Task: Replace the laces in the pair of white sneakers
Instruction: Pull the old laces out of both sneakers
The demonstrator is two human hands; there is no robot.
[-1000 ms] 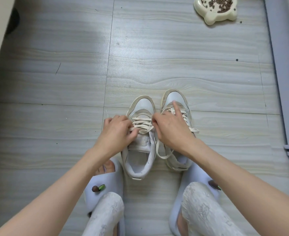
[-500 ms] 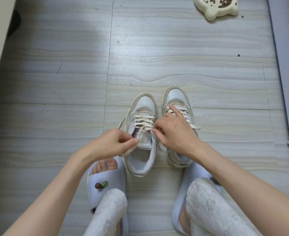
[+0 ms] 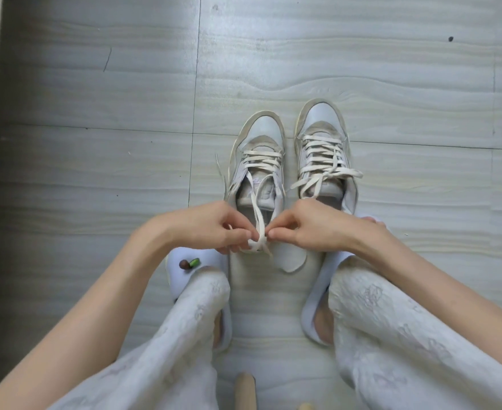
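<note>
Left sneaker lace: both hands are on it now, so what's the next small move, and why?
Probably keep drawing the lace back out of the left sneaker. The left hand and right hand pinch its end near the heel, and its upper eyelets already look unthreaded while the lower rows stay crossed. The right sneaker remains fully laced.

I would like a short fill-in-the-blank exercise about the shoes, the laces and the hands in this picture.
1. Both hands pinch the lace of the ____ sneaker.
2. The right sneaker is laced and ____ by either hand.
3. Both sneakers stand on the ____.
4. The person wears pale ____ on both feet.

Missing words: left; untouched; floor; slippers
</note>
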